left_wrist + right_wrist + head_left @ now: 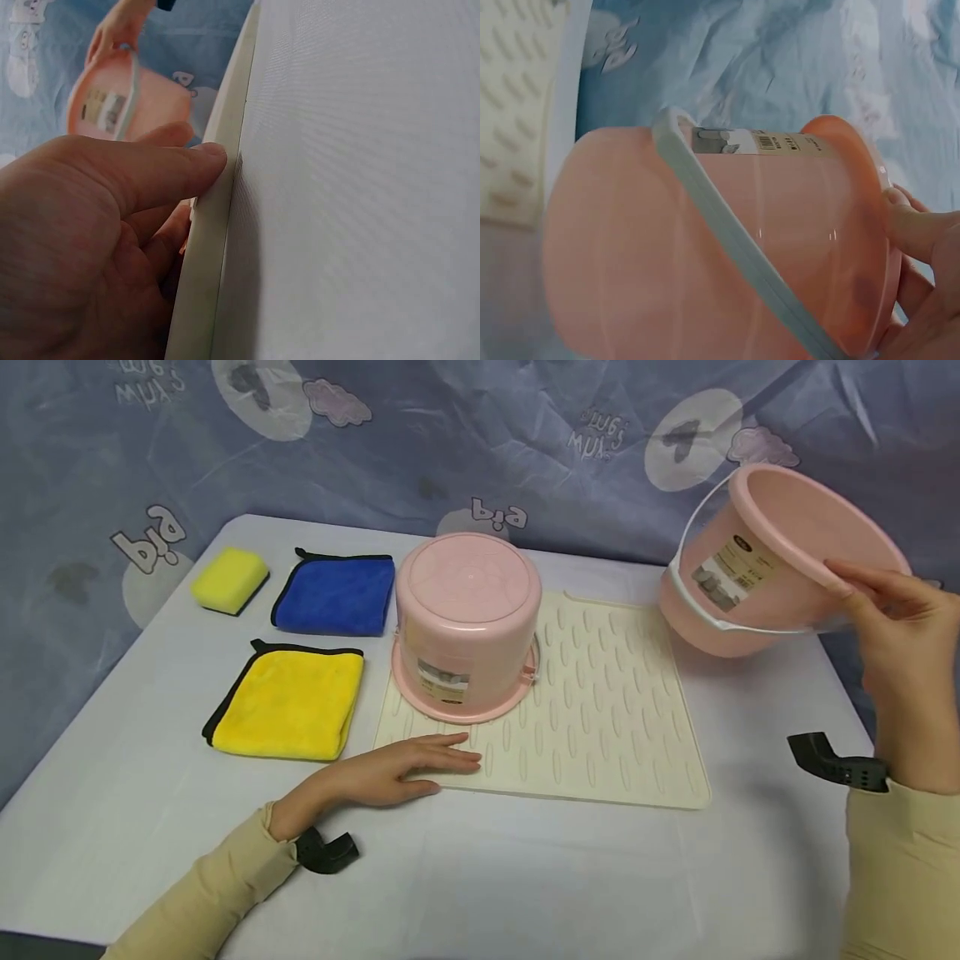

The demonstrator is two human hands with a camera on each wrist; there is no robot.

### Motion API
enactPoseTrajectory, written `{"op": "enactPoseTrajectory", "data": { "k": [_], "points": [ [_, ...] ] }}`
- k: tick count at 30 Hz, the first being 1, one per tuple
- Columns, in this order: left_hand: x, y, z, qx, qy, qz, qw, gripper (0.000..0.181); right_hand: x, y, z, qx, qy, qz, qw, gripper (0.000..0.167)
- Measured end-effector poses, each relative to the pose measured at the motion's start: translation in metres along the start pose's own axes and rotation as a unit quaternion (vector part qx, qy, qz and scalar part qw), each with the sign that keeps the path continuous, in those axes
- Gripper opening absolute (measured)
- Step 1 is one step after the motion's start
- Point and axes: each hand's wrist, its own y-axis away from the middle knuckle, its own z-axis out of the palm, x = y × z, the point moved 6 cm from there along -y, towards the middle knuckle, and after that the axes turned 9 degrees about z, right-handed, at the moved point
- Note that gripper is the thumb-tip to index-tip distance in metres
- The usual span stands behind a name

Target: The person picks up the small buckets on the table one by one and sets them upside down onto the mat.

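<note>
In the head view my right hand (903, 635) pinches the rim of a tilted pink bucket (731, 602), its opening facing up and right, at the table's back right corner. The right wrist view shows the thumb on the outside of that bucket (727, 247), with its white handle hanging across the side. My left hand (397, 770) rests with extended fingers on the near left part of a cream mat (600, 710). In the left wrist view its thumb touches the mat's edge (199, 277). Just behind those fingers, a second pink bucket (468, 610) stands upside down on the mat.
Left of the mat lie a folded blue cloth (335, 595) and a folded yellow cloth (288, 702), both with black edging. A yellow sponge (230, 578) sits at the back left. The white table (525, 877) meets a blue printed sheet (420, 452) behind it.
</note>
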Motion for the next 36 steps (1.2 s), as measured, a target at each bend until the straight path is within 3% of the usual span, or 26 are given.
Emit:
{"op": "enactPoseTrajectory", "data": {
  "k": [3,5,9,14,16,19,22,30,33,36],
  "points": [
    [0.000,0.001,0.000,0.001,-0.001,-0.001,1.0000,0.048,-0.016,0.014,0.006,-0.017,0.011,0.009,0.9998,0.021],
    [0.000,0.001,0.000,0.002,0.000,-0.001,1.0000,0.048,-0.023,0.023,0.009,-0.038,-0.035,0.010,0.9986,0.021],
    [0.001,0.002,0.001,0.005,0.006,-0.002,1.0000,0.048,-0.032,0.039,0.014,-0.087,-0.158,0.014,0.9835,0.023],
    [0.000,0.002,0.002,0.005,0.004,-0.001,1.0000,0.049,-0.033,0.058,0.017,-0.158,-0.195,0.033,0.9674,0.027],
    [0.000,0.001,0.002,0.006,0.002,-0.001,1.0000,0.049,-0.034,0.065,0.019,-0.200,-0.230,0.034,0.9517,0.028],
    [0.000,0.001,0.000,0.008,-0.001,-0.002,1.0000,0.049,-0.037,0.075,0.022,-0.261,-0.287,0.032,0.9211,0.029],
    [0.000,0.001,0.000,0.009,0.002,-0.003,1.0000,0.049,-0.039,0.083,0.025,-0.301,-0.304,0.032,0.9033,0.030],
    [0.001,0.000,-0.001,0.010,-0.001,-0.006,0.9999,0.052,-0.037,0.101,0.027,-0.329,-0.242,0.033,0.9123,0.030],
    [0.006,-0.003,-0.005,0.019,-0.021,-0.012,0.9995,0.068,-0.037,0.104,0.026,-0.336,-0.229,0.026,0.9134,0.028],
    [0.022,-0.015,-0.013,0.038,-0.057,-0.010,0.9976,0.088,-0.037,0.107,0.026,-0.338,-0.209,0.022,0.9175,0.028]
  ]
}}
